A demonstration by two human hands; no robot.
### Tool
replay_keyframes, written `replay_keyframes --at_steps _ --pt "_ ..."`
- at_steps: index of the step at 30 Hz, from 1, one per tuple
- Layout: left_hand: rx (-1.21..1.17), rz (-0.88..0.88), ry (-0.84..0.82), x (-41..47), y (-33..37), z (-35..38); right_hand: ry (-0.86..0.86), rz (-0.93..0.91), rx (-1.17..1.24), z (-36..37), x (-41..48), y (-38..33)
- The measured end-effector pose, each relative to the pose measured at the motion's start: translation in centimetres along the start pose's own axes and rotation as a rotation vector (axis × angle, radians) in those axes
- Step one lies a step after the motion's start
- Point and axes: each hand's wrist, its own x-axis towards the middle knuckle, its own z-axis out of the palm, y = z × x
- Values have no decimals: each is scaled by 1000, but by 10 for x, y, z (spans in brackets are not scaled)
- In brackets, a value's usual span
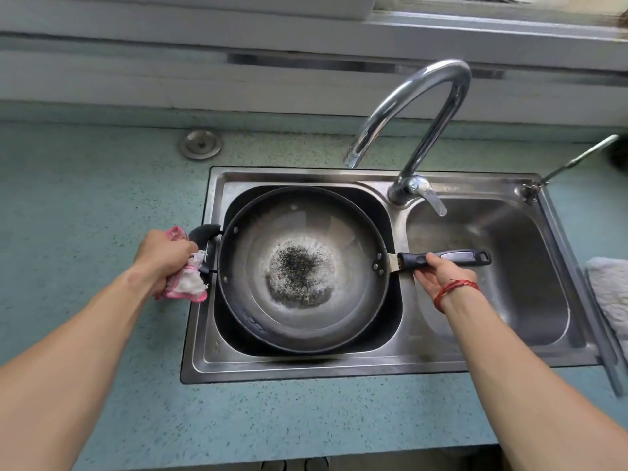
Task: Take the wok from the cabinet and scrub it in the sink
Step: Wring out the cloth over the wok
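Right hand (pixel 438 277) curls round the wok's long handle (pixel 445 259). Left hand (pixel 163 258) bunches a pink-and-white cloth (pixel 188 283) beside the helper handle (pixel 204 232). Wok (pixel 302 266) sits in the left sink basin (pixel 373 360), residue at centre. Risk: one-handed hold; hard scrubbing could rock or spin the wok.

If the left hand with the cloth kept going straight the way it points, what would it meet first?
Probably the short side handle of the wok, just beyond the cloth that the left hand holds; depth is unclear from above.
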Motion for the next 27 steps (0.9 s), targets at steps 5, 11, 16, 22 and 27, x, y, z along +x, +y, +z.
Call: replay_keyframes --at_steps 5,11,16,22,27 --pt "-18 30 44 -6 0 5 1 -19 14 -2 1 -2" --pt "-55 77 62 -5 13 -8 -30 -89 82 6 -9 -19" --pt "-85 123 64 -17 30 -18 -49 -136 84 15 -27 -43" --pt "-79 217 97 -18 38 -22 -95 -165 119 22 -40 -66" --pt "-47 286 123 -19 40 -27 -109 -160 56 27 -44 -79"
